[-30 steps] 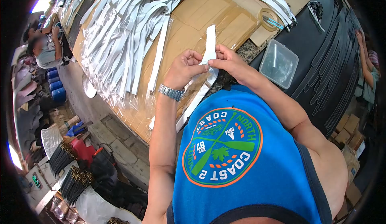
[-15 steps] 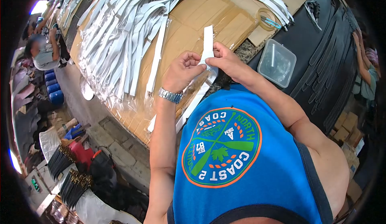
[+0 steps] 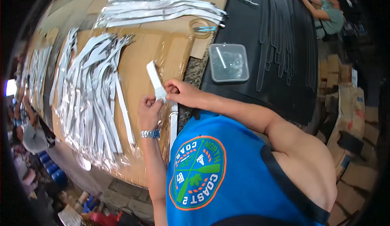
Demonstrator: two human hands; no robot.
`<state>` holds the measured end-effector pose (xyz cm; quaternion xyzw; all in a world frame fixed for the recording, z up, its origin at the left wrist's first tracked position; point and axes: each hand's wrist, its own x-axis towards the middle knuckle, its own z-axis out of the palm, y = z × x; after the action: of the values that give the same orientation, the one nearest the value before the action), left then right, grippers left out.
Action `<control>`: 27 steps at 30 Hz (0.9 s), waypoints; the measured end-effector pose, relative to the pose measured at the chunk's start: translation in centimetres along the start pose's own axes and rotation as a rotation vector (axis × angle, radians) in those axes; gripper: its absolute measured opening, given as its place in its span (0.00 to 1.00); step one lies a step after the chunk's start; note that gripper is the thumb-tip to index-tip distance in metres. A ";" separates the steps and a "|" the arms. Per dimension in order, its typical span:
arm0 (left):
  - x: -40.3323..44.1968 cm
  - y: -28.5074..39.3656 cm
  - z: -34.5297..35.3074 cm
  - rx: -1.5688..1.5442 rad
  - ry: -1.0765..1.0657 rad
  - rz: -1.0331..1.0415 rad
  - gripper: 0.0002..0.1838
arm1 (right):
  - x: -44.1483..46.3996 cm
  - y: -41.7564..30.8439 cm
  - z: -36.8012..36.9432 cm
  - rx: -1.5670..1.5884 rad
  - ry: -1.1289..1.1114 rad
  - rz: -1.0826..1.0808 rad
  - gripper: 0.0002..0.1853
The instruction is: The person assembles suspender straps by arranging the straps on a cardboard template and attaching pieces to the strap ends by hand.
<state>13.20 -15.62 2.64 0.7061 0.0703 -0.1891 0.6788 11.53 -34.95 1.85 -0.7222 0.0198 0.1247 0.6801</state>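
A white strap (image 3: 153, 75) sticks up from between my two hands over the cardboard-covered table, its lower part bent or folded at my fingers. My left hand (image 3: 149, 109), with a metal watch at the wrist, pinches the strap from the left with thumb and curled fingers. From the right, my right hand (image 3: 178, 92) grips the same strap at the fold. Clear plastic shows around the fingers, and whether it wraps the strap is hard to make out. Another white strap length (image 3: 174, 124) runs below my hands toward my shirt.
A heap of white straps (image 3: 91, 96) lies on plastic-covered cardboard (image 3: 136, 49) at left. More white straps (image 3: 158, 7) lie beyond. A tape roll (image 3: 194, 24) with blue snips (image 3: 204, 29), a clear plastic box (image 3: 228, 79) and black straps (image 3: 276, 43) are rightward. Co-workers (image 3: 331, 17) are at both sides.
My view has turned to the right, so the table and hands appear farther left and lower. Both hands still hold the white strap, whose upper end now leans left.
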 end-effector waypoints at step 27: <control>0.7 -4.2 -1.6 -0.064 -0.014 -0.002 0.11 | 0.1 8.3 -29.5 -0.401 0.602 0.171 0.06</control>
<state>12.62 -13.89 -1.52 0.6825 0.0726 -0.1923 0.7014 14.47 -64.70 -4.94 -0.8412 0.2542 -0.0356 0.4758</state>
